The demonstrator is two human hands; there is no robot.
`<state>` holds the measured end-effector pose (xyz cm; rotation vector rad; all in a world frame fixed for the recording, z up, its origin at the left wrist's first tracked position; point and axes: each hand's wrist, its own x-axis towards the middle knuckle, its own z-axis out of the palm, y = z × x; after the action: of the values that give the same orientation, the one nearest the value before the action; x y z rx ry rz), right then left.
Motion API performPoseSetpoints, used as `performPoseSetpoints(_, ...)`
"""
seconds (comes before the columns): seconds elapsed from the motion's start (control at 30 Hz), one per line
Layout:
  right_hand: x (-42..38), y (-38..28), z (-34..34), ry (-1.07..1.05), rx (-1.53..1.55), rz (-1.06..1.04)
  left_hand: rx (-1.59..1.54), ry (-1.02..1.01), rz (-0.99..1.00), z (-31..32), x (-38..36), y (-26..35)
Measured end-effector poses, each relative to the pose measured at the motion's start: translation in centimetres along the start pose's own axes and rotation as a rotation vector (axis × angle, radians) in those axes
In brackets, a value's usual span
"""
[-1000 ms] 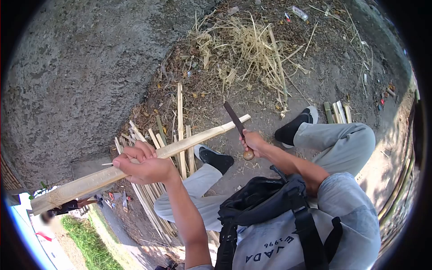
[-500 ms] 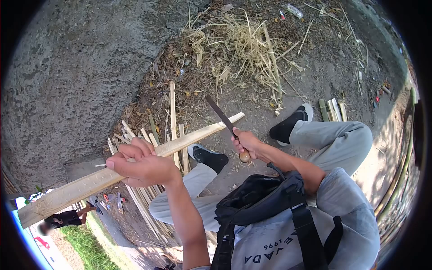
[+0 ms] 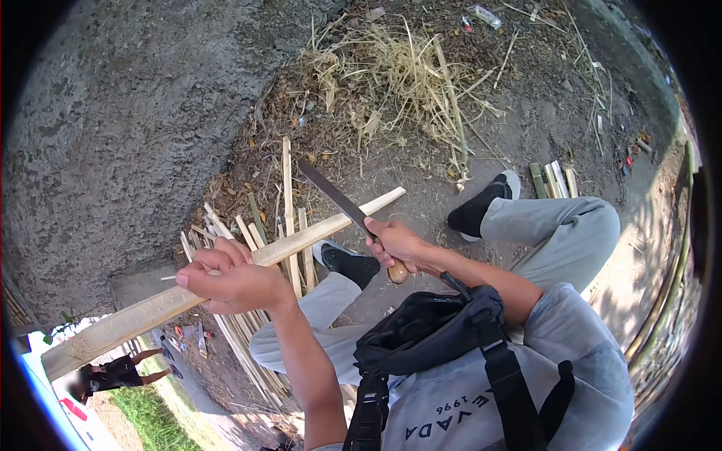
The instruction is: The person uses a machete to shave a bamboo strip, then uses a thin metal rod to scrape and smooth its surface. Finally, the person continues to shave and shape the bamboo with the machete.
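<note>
- bamboo slat (image 3: 226, 278): one long pale split length, held off the ground, running from lower left up to its far end near the middle of the frame, above the shoe.
- left hand (image 3: 229, 278): fingers curled together and clamped round the bamboo slat at about mid-length; thumb side on top.
- right hand (image 3: 395, 244): fingers wrapped tight on the wooden handle of one knife (image 3: 338, 199); round pommel shows below the fist.
- knife blade: dark, straight, pointing up and left; it crosses the slat near the slat's far end. whether the edge touches the wood cannot be told.
- writing: grey shirt (image 3: 466, 421) carries dark letters, seen upside down, reading "evada" with "1996" beside it. no other text readable.
- black bag (image 3: 429, 331): one, on the chest, with two wide black straps visible.
- shoes: two, black with white soles; one (image 3: 350, 263) under the slat, the other (image 3: 481, 203) to the right. grey trousers, knees bent.
- split strips (image 3: 248, 331): a pile on the ground under the left hand, too many and too overlapped to count.
- short cut pieces (image 3: 553, 180): about four, side by side, near the right shoe.
- dry shavings heap (image 3: 398, 68) on dirt at top.
- another person (image 3: 113, 368) in dark clothing at lower left, beside grass.
</note>
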<state>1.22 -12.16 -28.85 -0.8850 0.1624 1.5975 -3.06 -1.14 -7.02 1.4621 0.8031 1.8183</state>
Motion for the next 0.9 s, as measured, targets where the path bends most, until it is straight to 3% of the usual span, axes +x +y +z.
performPoseSetpoints(0.13,2.3,0.7,-0.5,0.223,0.087,0.000,-0.005,-0.015,0.002,0.3,-0.2,0.4)
performPoseSetpoints(0.23,-0.1,0.5,0.4,0.040,-0.025,-0.032,0.025,-0.004,0.003,0.1,0.1,0.1)
performPoseSetpoints(0.43,1.4,0.8,0.1,0.195,-0.030,-0.068,0.043,0.042,0.012,0.3,0.0,0.3)
performPoseSetpoints(0.63,2.2,0.1,-0.1,0.217,0.011,-0.069,0.019,0.033,0.013,0.1,-0.5,0.6)
performPoseSetpoints(0.73,0.2,0.2,0.9,0.093,-0.105,-0.050,0.009,0.023,0.018,0.0,-0.3,0.3)
performPoseSetpoints(0.9,1.8,0.3,0.1,0.192,-0.041,-0.054,-0.001,0.020,0.023,0.1,-0.6,0.7)
